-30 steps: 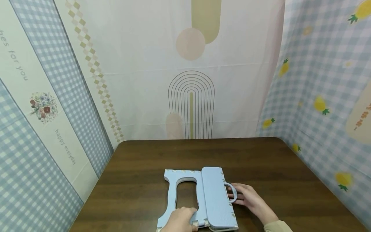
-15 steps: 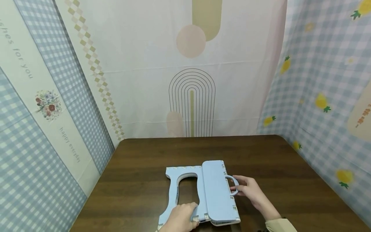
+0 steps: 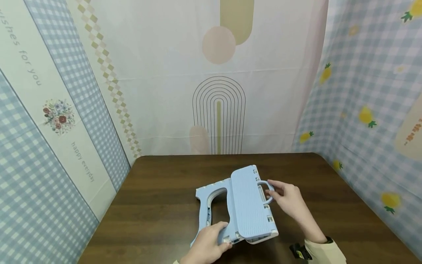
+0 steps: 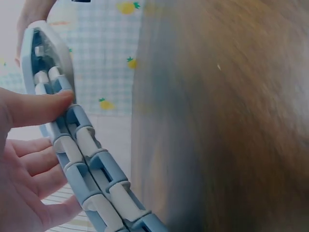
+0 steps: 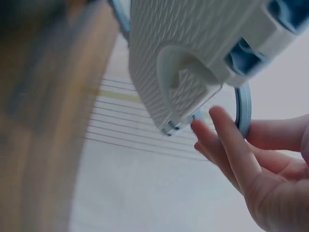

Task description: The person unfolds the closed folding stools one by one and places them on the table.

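A folded plastic step stool, light blue with white parts, is tilted over the table in the head view. Gripping its near side by the leg opening is my left hand. In the left wrist view, the thumb lies across the stool's hinged edge, with the other fingers on its far side. My right hand holds the small loop handle on the stool's right side. The right wrist view shows the handle between thumb and fingers, and the stool's white textured underside.
The dark brown wooden table lies beneath. White printed cloth hangs behind it, with blue checked cloth to the right and more on the left. A dark wrist strap shows by the right sleeve.
The stool has risen and tilted, its right side lifting most and its far end shifting away. My right hand has taken hold of the handle and moved upward; my left hand keeps its grip.
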Motion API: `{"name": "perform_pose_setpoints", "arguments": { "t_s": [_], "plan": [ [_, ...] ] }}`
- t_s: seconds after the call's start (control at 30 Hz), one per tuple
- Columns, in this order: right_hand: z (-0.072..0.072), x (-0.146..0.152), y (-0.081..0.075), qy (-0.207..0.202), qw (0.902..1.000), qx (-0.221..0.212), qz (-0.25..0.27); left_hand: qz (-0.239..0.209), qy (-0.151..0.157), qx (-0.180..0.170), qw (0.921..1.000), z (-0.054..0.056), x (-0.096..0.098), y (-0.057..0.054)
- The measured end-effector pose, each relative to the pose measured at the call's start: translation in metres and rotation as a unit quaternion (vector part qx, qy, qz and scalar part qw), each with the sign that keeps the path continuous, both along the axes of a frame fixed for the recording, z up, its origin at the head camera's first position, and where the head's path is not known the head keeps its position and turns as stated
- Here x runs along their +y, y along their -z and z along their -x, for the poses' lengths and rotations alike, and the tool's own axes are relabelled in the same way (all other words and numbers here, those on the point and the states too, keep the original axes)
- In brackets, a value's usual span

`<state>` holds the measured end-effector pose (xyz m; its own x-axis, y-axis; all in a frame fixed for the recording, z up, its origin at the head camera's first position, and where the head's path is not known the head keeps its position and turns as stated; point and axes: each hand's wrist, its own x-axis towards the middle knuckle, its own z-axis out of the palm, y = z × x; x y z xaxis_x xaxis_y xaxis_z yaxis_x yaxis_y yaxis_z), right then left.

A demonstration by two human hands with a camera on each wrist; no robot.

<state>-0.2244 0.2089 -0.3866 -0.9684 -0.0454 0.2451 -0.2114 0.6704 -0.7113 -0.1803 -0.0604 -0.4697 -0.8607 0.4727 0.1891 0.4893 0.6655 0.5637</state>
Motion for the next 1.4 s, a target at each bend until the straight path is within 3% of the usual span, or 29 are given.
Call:
{"name": "perform_pose_setpoints", "arguments": {
  "t_s": [0.13, 0.3, 0.47, 0.77, 1.0, 1.13, 1.4],
  "plan": [
    [-0.003, -0.013, -0.019, 0.016, 0.9974, 0.069, -0.012, -0.086, 0.004, 0.007, 0.9962, 0.003, 0.001, 0.000],
    [-0.004, -0.030, -0.033, 0.005, 0.9916, 0.129, 0.004, -0.174, 0.008, 0.036, 0.9841, 0.006, 0.001, 0.006],
    [0.000, -0.036, -0.029, -0.026, 0.9867, 0.160, -0.002, -0.246, 0.004, -0.002, 0.9693, 0.005, 0.001, 0.015],
    [0.008, -0.055, -0.028, -0.117, 0.9791, 0.160, 0.047, -0.325, 0.017, -0.046, 0.9445, 0.006, 0.005, 0.024],
    [0.016, -0.066, -0.036, -0.164, 0.9749, 0.140, 0.057, -0.385, 0.048, -0.078, 0.9186, 0.013, 0.015, 0.027],
    [0.021, -0.067, -0.038, -0.171, 0.9732, 0.138, 0.068, -0.401, 0.057, -0.074, 0.9114, 0.019, 0.017, 0.027],
    [0.030, -0.071, -0.039, -0.185, 0.9707, 0.120, 0.096, -0.416, 0.058, -0.072, 0.9049, 0.025, 0.020, 0.027]
  ]
}}
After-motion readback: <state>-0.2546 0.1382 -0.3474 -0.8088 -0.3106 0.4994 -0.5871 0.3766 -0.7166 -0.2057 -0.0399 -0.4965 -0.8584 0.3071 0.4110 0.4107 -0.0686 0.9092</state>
